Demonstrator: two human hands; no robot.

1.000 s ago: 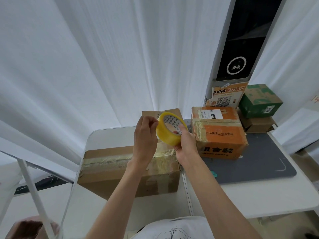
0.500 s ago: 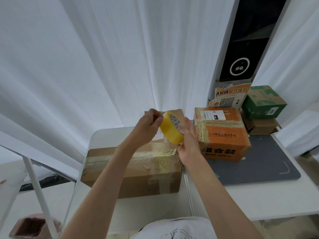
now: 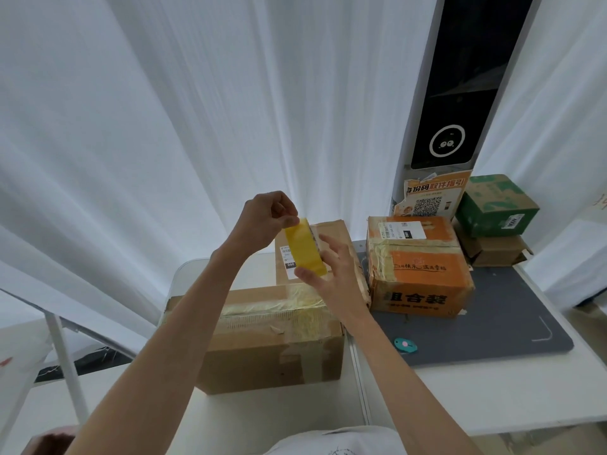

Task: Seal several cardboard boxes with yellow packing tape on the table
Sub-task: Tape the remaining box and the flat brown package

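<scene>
The yellow tape roll (image 3: 303,247) is held edge-on in the air above a large brown cardboard box (image 3: 262,336). My right hand (image 3: 331,274) holds the roll from the right, thumb under it and fingers behind. My left hand (image 3: 267,218) pinches the tape at the roll's top edge with curled fingers. The brown box's top seam carries crumpled yellowish tape. A smaller brown box (image 3: 331,229) with a white label stands behind the roll. An orange box (image 3: 417,267) with tape across its top sits to the right.
A green box (image 3: 496,205) rests on another brown box (image 3: 492,251) at the back right. A small teal cutter (image 3: 405,344) lies on a dark grey mat (image 3: 512,323). A black kiosk panel (image 3: 460,80) and white curtains stand behind the white table (image 3: 492,399).
The roll has turned from showing its open core to edge-on. My left hand rose to the roll's top edge and pinches there. The view has tilted slightly.
</scene>
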